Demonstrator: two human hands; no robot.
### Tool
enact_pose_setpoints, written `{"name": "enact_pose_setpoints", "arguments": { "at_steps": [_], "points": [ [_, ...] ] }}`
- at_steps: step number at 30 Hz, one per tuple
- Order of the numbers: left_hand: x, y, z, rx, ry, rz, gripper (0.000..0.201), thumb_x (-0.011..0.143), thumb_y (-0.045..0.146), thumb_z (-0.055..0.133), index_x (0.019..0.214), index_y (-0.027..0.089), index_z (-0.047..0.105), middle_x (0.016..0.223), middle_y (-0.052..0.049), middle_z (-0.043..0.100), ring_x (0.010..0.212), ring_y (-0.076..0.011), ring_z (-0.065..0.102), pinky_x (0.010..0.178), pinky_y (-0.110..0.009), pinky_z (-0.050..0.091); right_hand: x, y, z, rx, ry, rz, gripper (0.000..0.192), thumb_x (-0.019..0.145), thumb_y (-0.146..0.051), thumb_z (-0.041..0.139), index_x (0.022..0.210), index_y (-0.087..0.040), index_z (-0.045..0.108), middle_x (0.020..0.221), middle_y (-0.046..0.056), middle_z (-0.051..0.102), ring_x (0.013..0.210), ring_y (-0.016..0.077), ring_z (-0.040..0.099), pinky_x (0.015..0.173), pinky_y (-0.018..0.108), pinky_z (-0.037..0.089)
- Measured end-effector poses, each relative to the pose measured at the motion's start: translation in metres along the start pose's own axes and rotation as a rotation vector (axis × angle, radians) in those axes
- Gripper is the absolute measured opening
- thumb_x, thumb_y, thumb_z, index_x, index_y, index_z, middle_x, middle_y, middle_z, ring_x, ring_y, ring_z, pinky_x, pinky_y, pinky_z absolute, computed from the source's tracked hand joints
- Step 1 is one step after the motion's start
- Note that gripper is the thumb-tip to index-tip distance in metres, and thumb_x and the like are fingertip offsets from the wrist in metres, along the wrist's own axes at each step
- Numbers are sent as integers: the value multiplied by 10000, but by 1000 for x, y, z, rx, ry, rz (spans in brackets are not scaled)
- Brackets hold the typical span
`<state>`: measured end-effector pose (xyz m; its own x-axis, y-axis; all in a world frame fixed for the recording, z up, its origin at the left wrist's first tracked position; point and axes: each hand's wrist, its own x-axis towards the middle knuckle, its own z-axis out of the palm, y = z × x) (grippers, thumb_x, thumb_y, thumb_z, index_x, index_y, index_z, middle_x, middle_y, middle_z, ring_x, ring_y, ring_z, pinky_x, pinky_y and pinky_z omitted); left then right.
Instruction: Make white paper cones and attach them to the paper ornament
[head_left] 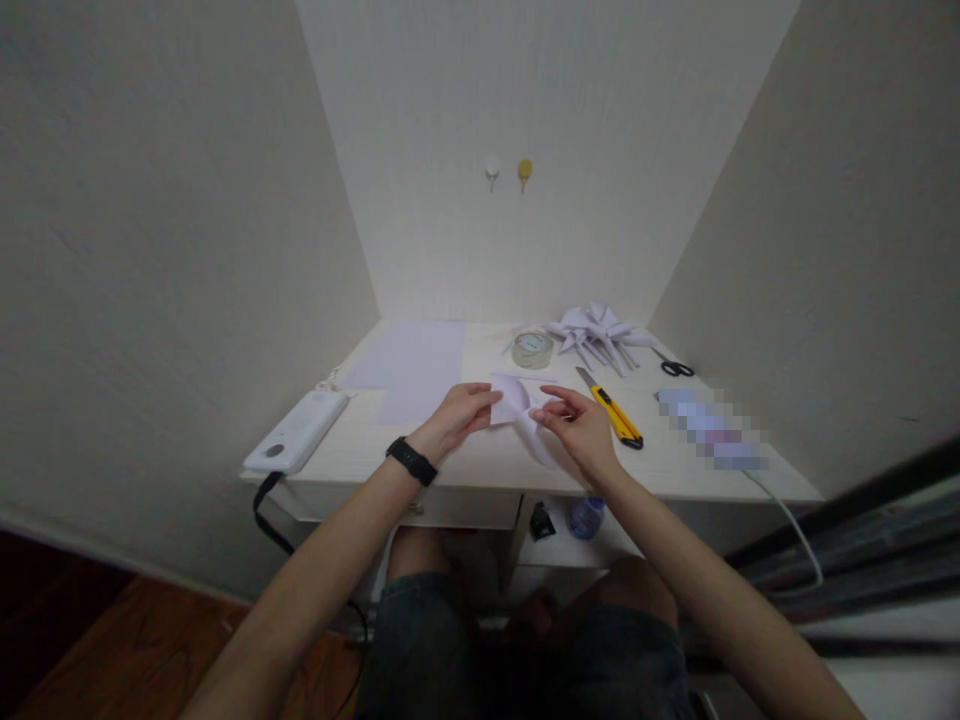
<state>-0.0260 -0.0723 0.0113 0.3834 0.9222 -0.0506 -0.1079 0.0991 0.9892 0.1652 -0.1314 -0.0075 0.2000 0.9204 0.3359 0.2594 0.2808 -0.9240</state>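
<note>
Both of my hands hold one piece of pale lilac folded paper point(517, 404) just above the white desk point(450, 460). My left hand point(459, 418), with a black band on its wrist, pinches the paper's left edge. My right hand point(577, 425) pinches its right side, and a flap of the paper hangs down under that hand. A yellow utility knife point(613, 413) lies just right of my right hand.
Flat lilac sheets point(412, 368) lie at the back left. A roll of clear tape point(532, 348), a heap of folded paper shapes point(596, 335) and black scissors point(676, 368) sit at the back right. A white power bank point(298, 432) rests at the left edge. Walls close in on three sides.
</note>
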Motion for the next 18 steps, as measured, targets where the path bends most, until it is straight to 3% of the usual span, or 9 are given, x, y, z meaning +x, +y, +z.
{"name": "enact_pose_setpoints", "arguments": {
  "at_steps": [5, 9, 13, 18],
  "points": [
    [9, 4, 5, 348, 116, 41, 206, 668, 72, 675, 870, 94, 713, 825, -64, 732, 702, -157, 650, 652, -242, 498, 0, -17, -11, -367, -168, -71, 415, 731, -274, 739, 1142, -220, 708, 774, 20, 736, 736, 204, 675, 775, 346, 500],
    [18, 7, 4, 603, 159, 109, 320, 657, 92, 703, 976, 98, 729, 874, -78, 737, 773, -185, 660, 682, -255, 496, 8, -38, -24, -718, -236, -283, 497, 753, -420, 771, 1208, -239, 689, 935, 70, 710, 858, 241, 653, 809, 372, 486],
    [27, 8, 3, 737, 96, 141, 371, 683, 129, 703, 1053, 113, 725, 926, -80, 732, 786, -181, 653, 679, -248, 479, 23, -53, -25, -820, -426, -509, 431, 794, -472, 738, 1133, -206, 725, 1205, 123, 644, 1057, 274, 623, 902, 371, 465],
    [35, 6, 3, 762, 119, 114, 377, 673, 153, 736, 1043, 89, 711, 871, -71, 703, 757, -171, 621, 666, -249, 450, 38, -56, -17, -930, -658, -567, 293, 826, -458, 705, 964, -208, 767, 1070, 98, 710, 999, 274, 646, 866, 356, 454]
  ]
}}
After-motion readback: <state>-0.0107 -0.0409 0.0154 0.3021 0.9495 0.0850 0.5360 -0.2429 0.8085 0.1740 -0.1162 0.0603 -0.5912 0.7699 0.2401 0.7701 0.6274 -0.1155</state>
